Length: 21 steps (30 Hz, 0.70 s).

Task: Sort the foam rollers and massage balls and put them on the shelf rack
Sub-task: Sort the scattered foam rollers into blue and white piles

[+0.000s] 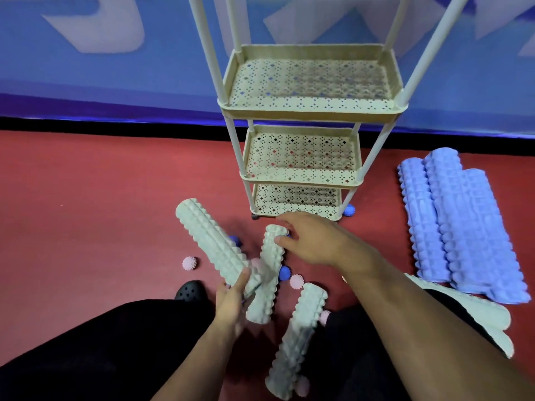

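Note:
A beige three-tier shelf rack (312,111) stands ahead with nothing visible on its perforated trays. My left hand (231,299) grips the near end of a pale green foam roller (211,241) that tilts up to the left. My right hand (307,238) holds the far end of a second green roller (267,273) lying on the floor. A third green roller (295,340) lies between my legs. Three blue rollers (457,227) lie side by side at the right. Pink spiky balls (189,263) and blue spiky balls (284,273) are scattered around the green rollers.
Red floor (101,198) meets a blue wall behind the rack. More pale green rollers (486,316) lie at the right, partly behind my right arm. A blue ball (348,211) sits by the rack's right foot. My black shoe (189,290) and dark trousers fill the bottom.

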Available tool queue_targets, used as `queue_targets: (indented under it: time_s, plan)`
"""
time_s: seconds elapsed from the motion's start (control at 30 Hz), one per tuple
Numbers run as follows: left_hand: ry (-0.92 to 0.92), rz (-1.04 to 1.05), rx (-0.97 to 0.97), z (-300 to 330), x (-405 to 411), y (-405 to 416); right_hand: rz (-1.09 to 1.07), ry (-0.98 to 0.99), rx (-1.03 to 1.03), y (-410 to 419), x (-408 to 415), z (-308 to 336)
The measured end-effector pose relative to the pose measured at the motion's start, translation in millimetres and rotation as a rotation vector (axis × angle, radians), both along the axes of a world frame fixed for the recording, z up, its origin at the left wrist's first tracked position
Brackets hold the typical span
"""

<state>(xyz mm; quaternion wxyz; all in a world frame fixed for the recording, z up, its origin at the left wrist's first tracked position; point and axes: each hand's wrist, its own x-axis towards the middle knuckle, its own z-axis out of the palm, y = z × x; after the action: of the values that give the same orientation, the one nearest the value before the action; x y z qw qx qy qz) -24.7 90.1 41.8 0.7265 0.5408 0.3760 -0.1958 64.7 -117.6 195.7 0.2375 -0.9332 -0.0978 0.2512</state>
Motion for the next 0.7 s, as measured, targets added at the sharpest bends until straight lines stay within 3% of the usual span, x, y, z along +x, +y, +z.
queue_targets:
  time_s: [0.17, 0.5, 0.7]
  plan:
    - [-0.222, -0.09, 0.085, 50.5, -13.5, 0.4, -0.061, -0.077, 0.197, 14.1, -12.4, 34.0]
    - [-0.605, -0.419, 0.291, 145.5, -25.0, -22.6, -0.321, 0.024, 0.752, 18.3, -44.0, 78.1]
    - [-0.834, -0.544, 0.342, 210.0, -18.5, -70.2, -0.542, -0.154, 0.98, -16.2, -69.4, 117.8]
